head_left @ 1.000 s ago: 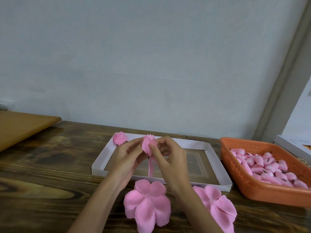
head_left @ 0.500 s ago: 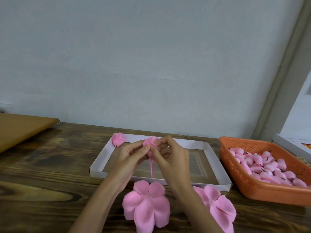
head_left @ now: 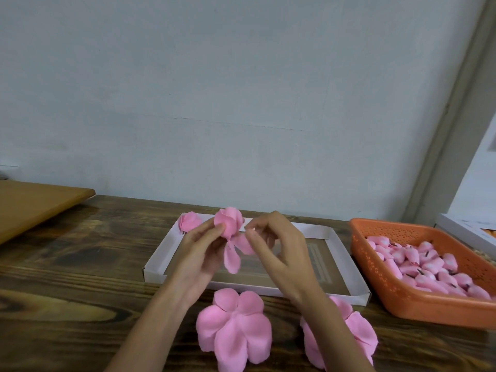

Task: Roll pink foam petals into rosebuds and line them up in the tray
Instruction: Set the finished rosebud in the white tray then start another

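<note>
Head view: half-rolled rosebud, two petals hanging loose, is pinched above the far-left of the tray by the fingers of the left hand, while the right hand curls its fingers just beside it, grip on a petal indiscernible; risk: springy foam probably unrolls if that pinch slackens.

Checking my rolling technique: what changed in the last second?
The right hand eased rightward off the rosebud, which the left hand still grips; two petals now hang loose below it. Whether the right still touches one is unclear. The tray, its finished bud and basket stayed put.
</note>
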Available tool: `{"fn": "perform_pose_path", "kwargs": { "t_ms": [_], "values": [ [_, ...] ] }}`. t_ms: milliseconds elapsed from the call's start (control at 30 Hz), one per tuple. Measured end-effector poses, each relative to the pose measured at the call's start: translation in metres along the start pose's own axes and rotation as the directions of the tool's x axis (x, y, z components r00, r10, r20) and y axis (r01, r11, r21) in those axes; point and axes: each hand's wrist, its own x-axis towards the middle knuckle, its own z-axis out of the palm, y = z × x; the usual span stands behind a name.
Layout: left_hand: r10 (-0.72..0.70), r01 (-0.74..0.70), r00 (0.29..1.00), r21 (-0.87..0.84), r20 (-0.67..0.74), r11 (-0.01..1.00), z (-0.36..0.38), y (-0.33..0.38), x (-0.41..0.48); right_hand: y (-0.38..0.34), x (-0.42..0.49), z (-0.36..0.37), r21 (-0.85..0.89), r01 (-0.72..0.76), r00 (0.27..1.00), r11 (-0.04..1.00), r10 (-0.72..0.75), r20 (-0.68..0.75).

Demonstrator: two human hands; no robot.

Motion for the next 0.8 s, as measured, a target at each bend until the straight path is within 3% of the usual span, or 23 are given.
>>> {"fn": "perform_pose_path", "kwargs": {
  "t_ms": [100, 167, 300, 500, 633, 800],
  "values": [
    [0.029, -0.029, 0.999, 0.021, -0.014, 0.999, 0.003, 0.004, 0.001, 0.005, -0.002, -0.005, -0.166, 0.134, 0.986, 0.977, -0.115, 0.119],
    [0.032, -0.033, 0.997, -0.009, -0.072, 0.999, 0.003, 0.004, 0.0, 0.006, -0.003, 0.0, -0.259, 0.193, 0.978, 0.947, -0.164, 0.129],
    [0.007, -0.01, 0.999, -0.07, -0.047, 0.998, 0.001, 0.002, 0.0, 0.007, -0.007, 0.019, -0.435, 0.267, 0.961, 0.86, -0.207, 0.181],
    [0.062, -0.064, 0.998, -0.099, -0.024, 0.993, 0.004, 0.01, 0.0, 0.008, -0.009, 0.034, -0.584, 0.213, 0.964, 0.783, -0.267, -0.006],
    [0.084, -0.086, 0.995, -0.03, -0.056, 0.996, 0.007, 0.009, 0.0, 0.003, -0.007, 0.03, -0.483, 0.242, 0.949, 0.841, -0.31, -0.064],
    [0.025, -0.028, 0.998, -0.061, -0.051, 0.998, 0.013, 0.006, -0.003, 0.001, -0.005, 0.026, -0.19, 0.111, 0.988, 0.976, -0.128, -0.081]
  ]
}}
